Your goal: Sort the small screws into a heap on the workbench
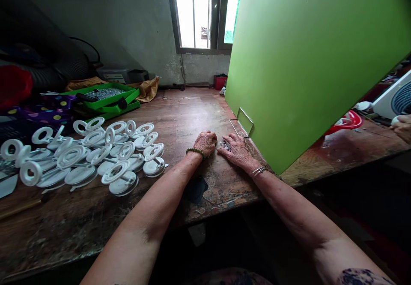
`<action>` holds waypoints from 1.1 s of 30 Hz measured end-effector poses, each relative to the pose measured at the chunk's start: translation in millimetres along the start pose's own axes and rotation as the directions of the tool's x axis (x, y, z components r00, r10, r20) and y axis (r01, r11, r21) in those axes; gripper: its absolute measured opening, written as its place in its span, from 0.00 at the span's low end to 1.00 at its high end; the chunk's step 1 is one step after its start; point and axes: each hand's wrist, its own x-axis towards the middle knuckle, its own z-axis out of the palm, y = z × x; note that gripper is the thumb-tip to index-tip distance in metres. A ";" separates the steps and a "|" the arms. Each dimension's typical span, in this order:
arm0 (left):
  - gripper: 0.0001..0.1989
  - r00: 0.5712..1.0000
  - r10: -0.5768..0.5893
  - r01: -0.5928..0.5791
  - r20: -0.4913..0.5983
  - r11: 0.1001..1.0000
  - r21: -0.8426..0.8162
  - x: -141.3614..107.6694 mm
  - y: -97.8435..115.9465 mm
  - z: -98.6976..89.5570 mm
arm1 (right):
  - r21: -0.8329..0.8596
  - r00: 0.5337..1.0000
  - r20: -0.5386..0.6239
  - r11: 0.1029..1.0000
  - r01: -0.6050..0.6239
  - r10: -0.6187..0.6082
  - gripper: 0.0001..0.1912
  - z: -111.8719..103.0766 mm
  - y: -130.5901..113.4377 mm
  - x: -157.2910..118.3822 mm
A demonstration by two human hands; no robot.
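Observation:
My left hand (206, 142) rests on the worn wooden table (180, 118) with its fingers curled into a loose fist; a green bead bracelet is on that wrist. My right hand (236, 148) lies just to its right, fingers bent over a small pile of grey metal bits (224, 144). Whether either hand grips any of these bits is hidden by the fingers. The two hands almost touch. A heap of white plastic ring-and-disc parts (96, 154) lies on the table to the left, apart from both hands.
A large green board (305, 62) stands upright on a wire foot (244, 120) right of my hands. Green trays (105, 96) holding small metal pieces sit at the back left. Another person's hand (403, 127) shows at the far right, near a red dish (346, 121).

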 end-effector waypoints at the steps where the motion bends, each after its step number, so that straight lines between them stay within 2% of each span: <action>1: 0.10 1.000 0.001 -0.001 0.003 1.000 -0.001 -1.5 -0.6 -0.8 | 0.021 1.000 -0.002 1.000 -0.005 0.005 0.29 2.5 0.5 1.2; 7: 0.11 0.998 -0.056 0.057 -0.035 0.998 0.009 -11.2 -5.1 -3.8 | 0.150 0.999 -0.024 0.988 -0.024 0.028 0.21 9.2 -5.1 13.9; 17: 0.12 0.994 -0.083 0.081 -0.067 0.996 -0.035 -27.0 6.9 -9.5 | 0.193 0.997 -0.057 0.980 -0.046 0.058 0.07 13.8 -17.1 31.5; 22: 0.09 0.991 -0.103 0.098 -0.090 0.993 -0.060 -33.8 10.7 -3.8 | 0.210 0.998 -0.060 0.978 -0.022 0.035 0.06 16.4 -16.8 32.9; 27: 0.10 0.982 -0.155 0.143 -0.105 0.983 -0.119 -28.4 13.7 -2.7 | 0.190 0.997 -0.069 0.981 -0.029 0.042 0.05 19.3 -16.7 31.5; 30: 0.09 0.975 -0.185 0.157 -0.126 0.966 -0.207 -33.4 30.2 -15.7 | 0.162 0.995 -0.083 0.986 -0.033 0.047 0.06 17.2 -17.0 26.5; 33: 0.07 0.969 -0.205 0.148 -0.136 0.928 -0.342 -65.0 66.8 -32.1 | 0.142 0.995 -0.084 0.989 -0.036 0.049 0.07 14.0 -15.9 21.3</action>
